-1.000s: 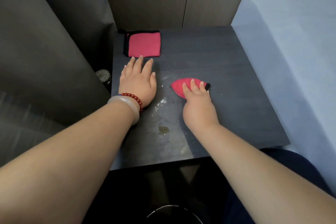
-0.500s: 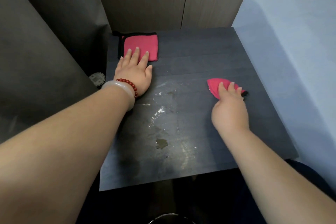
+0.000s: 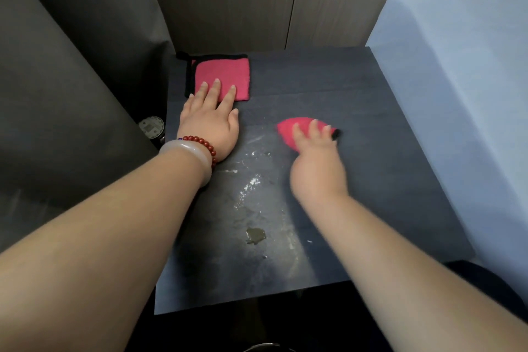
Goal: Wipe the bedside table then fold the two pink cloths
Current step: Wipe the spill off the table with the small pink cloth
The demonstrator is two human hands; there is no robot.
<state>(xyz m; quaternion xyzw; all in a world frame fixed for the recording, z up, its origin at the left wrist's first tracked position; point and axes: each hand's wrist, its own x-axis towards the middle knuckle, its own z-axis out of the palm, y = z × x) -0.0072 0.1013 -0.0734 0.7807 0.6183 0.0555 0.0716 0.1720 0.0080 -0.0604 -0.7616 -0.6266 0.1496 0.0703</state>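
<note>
bed (image 3: 457, 94), pale blue, runs along the right edge. dark surface (image 3: 385, 180) of the bedside table fills the centre, carrying two pink cloths. one folded cloth (image 3: 225, 73), black-trimmed, lies flat at the far left corner; the left hand (image 3: 210, 123) rests palm down with fingers (image 3: 215, 90) spread open, their tips on the cloth's near edge, probably bracing the body and pinning the cloth in place. one bunched cloth (image 3: 288, 131) sits near the middle, pressed down under the right hand (image 3: 317, 166), whose fingers (image 3: 313, 127) curl over and grip it; bunching likely gives a firm pad for wiping. wet smears and one small puddle (image 3: 255, 236) lie nearer the front edge, so wiping looks unfinished. two bracelets (image 3: 197, 151) circle the left wrist.
</note>
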